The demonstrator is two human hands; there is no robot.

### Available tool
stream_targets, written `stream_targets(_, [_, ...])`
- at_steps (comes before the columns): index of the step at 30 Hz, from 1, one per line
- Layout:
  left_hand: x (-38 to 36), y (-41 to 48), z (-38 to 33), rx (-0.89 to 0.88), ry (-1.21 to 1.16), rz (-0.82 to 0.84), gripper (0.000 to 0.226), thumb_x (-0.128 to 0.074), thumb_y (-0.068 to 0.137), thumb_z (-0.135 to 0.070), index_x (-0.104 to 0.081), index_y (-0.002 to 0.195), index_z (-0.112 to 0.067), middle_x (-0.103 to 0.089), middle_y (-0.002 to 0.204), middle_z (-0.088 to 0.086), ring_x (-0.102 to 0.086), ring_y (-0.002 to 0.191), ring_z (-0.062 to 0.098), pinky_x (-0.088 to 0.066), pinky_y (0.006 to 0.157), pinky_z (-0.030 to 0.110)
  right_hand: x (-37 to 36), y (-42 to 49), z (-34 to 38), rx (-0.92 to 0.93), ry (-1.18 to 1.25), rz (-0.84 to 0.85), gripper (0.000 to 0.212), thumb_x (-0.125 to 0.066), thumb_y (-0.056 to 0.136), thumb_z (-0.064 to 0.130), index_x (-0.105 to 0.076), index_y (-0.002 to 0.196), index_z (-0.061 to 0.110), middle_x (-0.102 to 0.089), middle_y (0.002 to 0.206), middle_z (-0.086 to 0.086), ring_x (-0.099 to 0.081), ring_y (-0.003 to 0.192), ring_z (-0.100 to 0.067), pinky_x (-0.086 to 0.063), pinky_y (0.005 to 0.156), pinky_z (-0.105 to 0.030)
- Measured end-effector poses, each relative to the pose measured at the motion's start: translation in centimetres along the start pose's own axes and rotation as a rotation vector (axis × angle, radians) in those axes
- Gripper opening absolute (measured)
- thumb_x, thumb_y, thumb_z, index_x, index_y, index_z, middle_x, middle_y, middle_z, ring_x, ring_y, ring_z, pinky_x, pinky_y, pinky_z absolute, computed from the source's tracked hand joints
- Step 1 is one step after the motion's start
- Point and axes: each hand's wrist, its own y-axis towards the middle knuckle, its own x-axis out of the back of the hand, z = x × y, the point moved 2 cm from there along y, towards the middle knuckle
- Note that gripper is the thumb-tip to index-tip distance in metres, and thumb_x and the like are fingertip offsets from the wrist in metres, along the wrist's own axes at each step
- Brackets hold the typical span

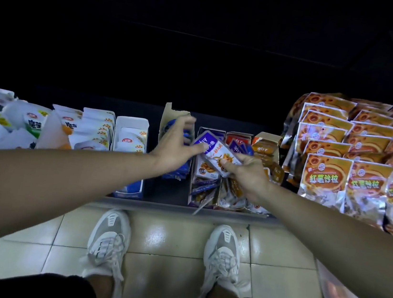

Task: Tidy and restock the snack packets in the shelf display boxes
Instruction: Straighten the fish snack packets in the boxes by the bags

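My right hand [249, 175] grips a small stack of purple-and-white snack packets [217, 155] above the purple display box [204, 187]. My left hand [175, 146] is spread, fingers relaxed, its thumb touching the stack's left end. Behind the left hand stands a torn brown box of blue packets [171, 125]. Right of the purple box are a red-orange box [239, 139] and an orange box [265, 148], both with packets inside.
White packets [18, 125] and a white-and-blue box [130, 137] fill the shelf's left. Large orange foil bags [354, 157] are stacked at the right. The shelf's front edge [158, 206] runs above the tiled floor and my white shoes [111, 237].
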Motion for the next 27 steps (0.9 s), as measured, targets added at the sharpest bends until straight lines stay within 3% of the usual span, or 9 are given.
stream_targets(1, [0.0, 0.9, -0.2, 0.004, 0.007, 0.047, 0.045, -0.070, 0.093, -0.019, -0.050, 0.132, -0.012, -0.056, 0.121, 0.000, -0.063, 0.107, 0.017, -0.058, 0.082, 0.030, 0.0, 0.0, 0.0, -0.004, -0.006, 0.018, 0.032, -0.076, 0.084, 0.015, -0.070, 0.114, 0.004, -0.076, 0.097, -0.011, -0.073, 0.092, -0.029, -0.058, 0.085, -0.045])
stream_targets(4, [0.4, 2.4, -0.4, -0.066, 0.178, 0.061, 0.022, -0.071, 0.092, -0.018, -0.066, 0.106, -0.002, -0.069, 0.103, 0.008, -0.067, 0.105, 0.021, -0.056, 0.077, 0.022, 0.0, -0.2, 0.3, 0.008, -0.024, 0.052, 0.031, -0.077, 0.084, 0.013, -0.070, 0.113, 0.005, -0.076, 0.101, -0.012, -0.073, 0.094, -0.029, -0.058, 0.088, -0.047])
stream_targets(7, [1.3, 2.7, -1.0, -0.208, 0.323, -0.045, 0.014, -0.072, 0.092, -0.021, -0.069, 0.098, -0.008, -0.073, 0.098, 0.005, -0.067, 0.092, 0.011, -0.052, 0.071, 0.016, -0.1, -0.7, 1.3, 0.092, -0.075, 0.071, 0.039, -0.075, 0.082, 0.001, -0.061, 0.119, 0.004, -0.073, 0.107, -0.011, -0.072, 0.093, -0.020, -0.059, 0.081, -0.029])
stream_targets(9, [1.9, 2.6, -1.4, -0.314, 0.450, -0.117, 0.011, -0.071, 0.093, -0.023, -0.072, 0.097, -0.012, -0.074, 0.095, 0.001, -0.066, 0.085, 0.010, -0.055, 0.076, 0.025, 0.0, -1.4, 2.0, 0.193, -0.153, 0.009, 0.046, -0.074, 0.082, -0.003, -0.053, 0.120, 0.014, -0.067, 0.100, 0.000, -0.067, 0.082, -0.010, -0.054, 0.070, -0.017])
stream_targets(12, [1.9, 2.3, -1.7, -0.395, 0.597, -0.080, 0.012, -0.073, 0.091, -0.024, -0.076, 0.098, -0.014, -0.076, 0.092, 0.001, -0.065, 0.083, 0.010, -0.056, 0.082, 0.037, 0.5, -2.6, 2.1, 0.431, -0.343, -0.083, 0.031, -0.074, 0.080, 0.003, -0.059, 0.105, 0.015, -0.056, 0.094, 0.000, -0.056, 0.073, -0.010, -0.050, 0.065, -0.018])
stream_targets(16, [0.7, 2.2, -1.4, -0.354, 0.711, -0.058, 0.009, -0.079, 0.085, -0.025, -0.076, 0.089, -0.017, -0.075, 0.084, 0.000, -0.067, 0.082, 0.014, -0.051, 0.094, 0.050, 0.2, -4.1, 0.7, 0.491, -0.685, 0.173, 0.039, -0.079, 0.082, 0.018, -0.063, 0.117, 0.021, -0.061, 0.108, 0.007, -0.059, 0.097, -0.004, -0.050, 0.084, -0.013])
stream_targets(20, [0.0, 2.3, -0.9, -0.254, 0.739, -0.003, 0.010, -0.079, 0.085, -0.022, -0.076, 0.091, -0.015, -0.074, 0.089, 0.001, -0.068, 0.085, 0.015, -0.055, 0.079, 0.032, -0.3, -3.9, 0.5, 0.503, -0.707, 0.141, 0.038, -0.077, 0.084, 0.018, -0.061, 0.119, 0.021, -0.063, 0.109, 0.008, -0.059, 0.099, -0.004, -0.050, 0.086, -0.015])
stream_targets(23, [-0.9, 1.8, -0.1, -0.205, 0.661, 0.151, 0.009, -0.081, 0.083, -0.021, -0.076, 0.088, -0.015, -0.072, 0.082, -0.002, -0.068, 0.079, 0.010, -0.058, 0.078, 0.035, -0.8, -3.3, 0.9, 0.564, -0.782, 0.138, 0.019, -0.076, 0.085, 0.016, -0.068, 0.102, 0.017, -0.063, 0.097, 0.007, -0.060, 0.086, -0.005, -0.052, 0.078, -0.017])
stream_targets(27, [-1.4, 1.1, 0.7, -0.155, 0.429, 0.244, 0.027, -0.070, 0.093, -0.023, -0.071, 0.119, -0.015, -0.070, 0.097, -0.007, -0.063, 0.082, -0.005, -0.053, 0.081, 0.019, -0.7, -2.6, 1.2, 0.540, -0.720, 0.090, 0.001, -0.072, 0.089, 0.014, -0.071, 0.090, 0.015, -0.067, 0.082, 0.006, -0.063, 0.075, -0.002, -0.051, 0.070, -0.020])
